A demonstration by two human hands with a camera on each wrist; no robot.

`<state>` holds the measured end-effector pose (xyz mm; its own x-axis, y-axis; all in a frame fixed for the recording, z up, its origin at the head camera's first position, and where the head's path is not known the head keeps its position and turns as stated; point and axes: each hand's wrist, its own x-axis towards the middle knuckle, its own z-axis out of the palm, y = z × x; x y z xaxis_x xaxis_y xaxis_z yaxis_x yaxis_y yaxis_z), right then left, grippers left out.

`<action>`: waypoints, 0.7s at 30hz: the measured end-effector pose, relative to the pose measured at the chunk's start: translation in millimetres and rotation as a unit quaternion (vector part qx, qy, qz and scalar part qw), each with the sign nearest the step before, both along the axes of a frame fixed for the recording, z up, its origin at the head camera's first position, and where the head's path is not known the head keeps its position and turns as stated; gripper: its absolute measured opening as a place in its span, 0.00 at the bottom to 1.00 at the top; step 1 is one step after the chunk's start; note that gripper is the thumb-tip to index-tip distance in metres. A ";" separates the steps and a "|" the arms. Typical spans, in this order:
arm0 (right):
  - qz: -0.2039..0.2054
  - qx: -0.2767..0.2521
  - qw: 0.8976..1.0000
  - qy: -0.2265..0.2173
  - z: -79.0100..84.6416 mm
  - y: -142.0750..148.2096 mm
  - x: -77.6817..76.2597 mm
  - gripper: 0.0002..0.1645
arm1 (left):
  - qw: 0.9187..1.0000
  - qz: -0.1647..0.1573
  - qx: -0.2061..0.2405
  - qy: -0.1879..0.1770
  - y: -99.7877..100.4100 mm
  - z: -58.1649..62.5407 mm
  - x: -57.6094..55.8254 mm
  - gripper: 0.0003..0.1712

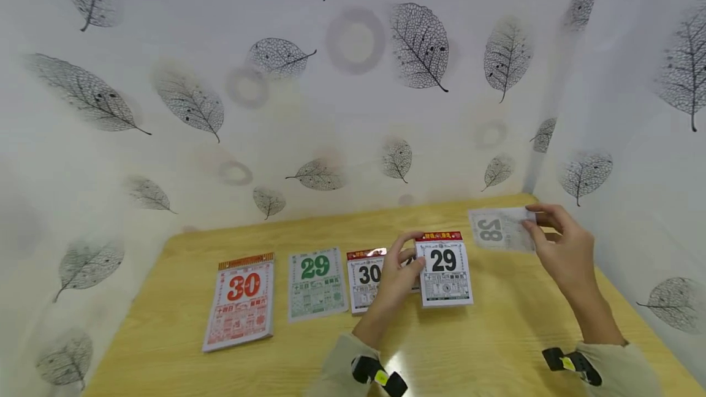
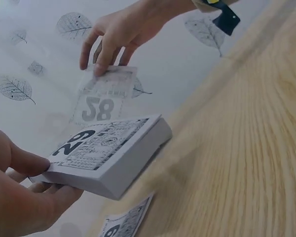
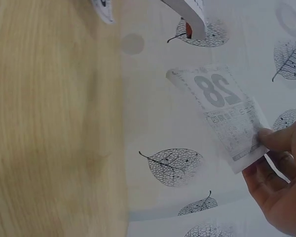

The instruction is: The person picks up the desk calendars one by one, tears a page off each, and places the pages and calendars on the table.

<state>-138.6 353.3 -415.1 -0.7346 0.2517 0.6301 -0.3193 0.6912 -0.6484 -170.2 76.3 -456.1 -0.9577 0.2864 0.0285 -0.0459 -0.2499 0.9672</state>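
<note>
My left hand [image 1: 394,280] grips the left edge of a thick tear-off calendar [image 1: 444,274] with a red header and a black 29. The left wrist view has this calendar [image 2: 108,158] raised above the table, thumb on top and fingers beneath. At the right, my right hand [image 1: 565,256] pinches one end of a loose thin calendar page [image 1: 499,230]. Its printed 28 shows through mirrored from the back. The page [image 3: 217,108] stretches out from thumb and fingers in the right wrist view, apart from the calendar.
On the wooden table [image 1: 165,305] lie a red-printed calendar [image 1: 239,302] showing 30, a loose green 29 page [image 1: 317,283] and a smaller black 30 calendar [image 1: 364,277]. Another sheet is mostly hidden behind my left hand. A leaf-patterned curtain [image 1: 353,109] borders the table's back and right.
</note>
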 end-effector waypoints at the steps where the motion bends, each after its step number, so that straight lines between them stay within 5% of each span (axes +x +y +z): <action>1: 0.000 0.014 1.000 0.003 -3.1 1.2 0.2 0.24 | 1.000 -0.003 -0.004 0.000 2.9 -2.4 0.6 0.30; 5: -0.009 0.081 0.997 0.007 -13.0 8.8 -1.1 0.31 | 1.000 -0.003 -0.025 -0.003 18.1 -10.5 0.6 0.31; 14: -0.030 0.214 0.975 0.044 -26.9 23.0 -5.8 0.13 | 0.997 0.003 -0.052 -0.055 45.6 -15.8 -4.1 0.30; 21: 0.031 0.273 0.962 0.016 -49.8 23.0 -1.7 0.18 | 0.987 0.020 -0.157 -0.012 53.2 -31.7 -15.1 0.34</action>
<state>-140.4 376.3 -464.9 -0.7150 -0.1655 0.6793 -0.3842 0.9047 -0.1840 -185.3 129.6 -487.8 -0.9677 0.2399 -0.0780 -0.0655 0.0597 0.9961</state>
